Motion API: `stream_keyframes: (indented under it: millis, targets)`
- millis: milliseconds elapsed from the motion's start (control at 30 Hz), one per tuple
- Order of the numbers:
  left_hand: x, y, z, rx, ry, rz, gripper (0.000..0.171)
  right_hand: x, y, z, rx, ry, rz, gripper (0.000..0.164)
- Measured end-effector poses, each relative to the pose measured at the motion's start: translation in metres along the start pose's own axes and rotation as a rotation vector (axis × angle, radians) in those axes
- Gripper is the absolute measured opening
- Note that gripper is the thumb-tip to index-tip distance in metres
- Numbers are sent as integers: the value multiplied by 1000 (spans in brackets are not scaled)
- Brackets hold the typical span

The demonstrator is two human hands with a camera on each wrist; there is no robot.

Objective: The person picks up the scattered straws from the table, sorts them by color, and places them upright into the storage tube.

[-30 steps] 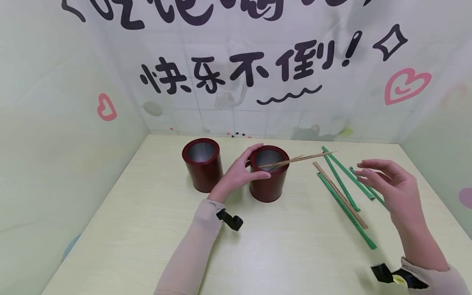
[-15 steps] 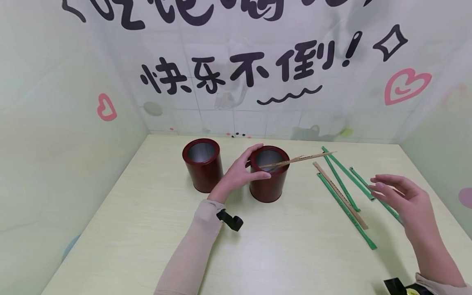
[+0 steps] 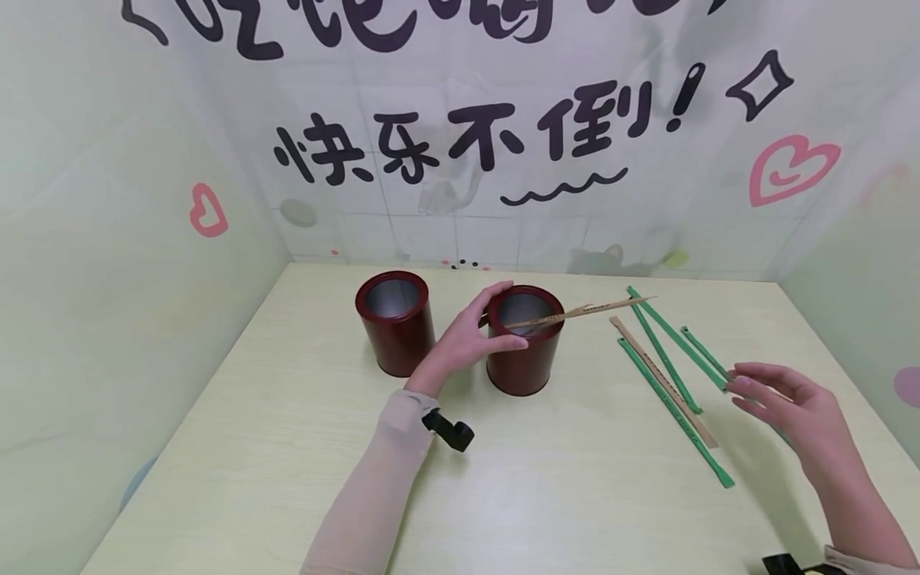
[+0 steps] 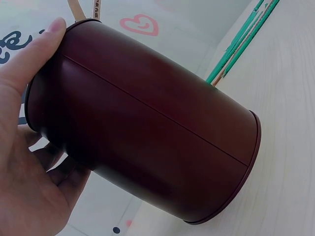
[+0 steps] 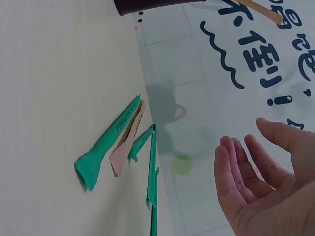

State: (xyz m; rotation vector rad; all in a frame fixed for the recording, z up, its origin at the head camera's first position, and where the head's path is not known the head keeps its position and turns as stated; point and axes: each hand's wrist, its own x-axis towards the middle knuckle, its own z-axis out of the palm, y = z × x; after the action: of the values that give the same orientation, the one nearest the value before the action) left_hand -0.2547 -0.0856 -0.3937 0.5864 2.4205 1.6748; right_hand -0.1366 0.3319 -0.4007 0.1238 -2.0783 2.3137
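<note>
My left hand [image 3: 463, 339] grips the right-hand dark red can [image 3: 521, 371] by its rim, thumb on the near side and fingers round the back. Brown paper-wrapped sticks lean out of that can, one stick [image 3: 604, 307] slanting to the right. In the left wrist view the can [image 4: 147, 123] fills the middle, with its open end at the hand. My right hand [image 3: 798, 407], holding nothing, hovers with loosely bent fingers over a green wrapped stick that it partly hides. The right wrist view shows the same hand [image 5: 266, 182], palm in sight and fingers apart from the sticks.
A second dark red can [image 3: 398, 347] stands upright to the left of the first. Several green wrapped sticks [image 3: 676, 413] and one brown wrapped stick [image 3: 664, 382] lie loosely crossed on the right of the pale table [image 3: 287, 463]. Printed cloth walls [image 3: 460, 231] close off the back and sides.
My right hand has moved to the right and nearer to me, its fingers now over the rightmost green stick. The left hand and both cans have stayed in place.
</note>
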Motion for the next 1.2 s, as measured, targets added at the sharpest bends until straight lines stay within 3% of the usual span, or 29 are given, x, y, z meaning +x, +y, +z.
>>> stream_keyframes:
  millis: [267,467,600,700,800,1200]
  targets:
    - [0,-1,0,2,4,1,86,1,10,-18,-168,-43,149,26]
    - [0,-1,1,-1,6,4,88,5,21,-27,-401,-141,288,20]
    - [0,-1,1,-3,0,7,89,6,26,-26,-611,-220,378,39]
    - [-1,0,0,-3,2,1,88,7,28,-24,-771,-270,357,50]
    - [-2,0,0,1,8,-5,87,8,29,-20,-886,-282,299,46]
    - [-2,1,0,23,7,12,87,15,30,-5,-1074,-234,267,24]
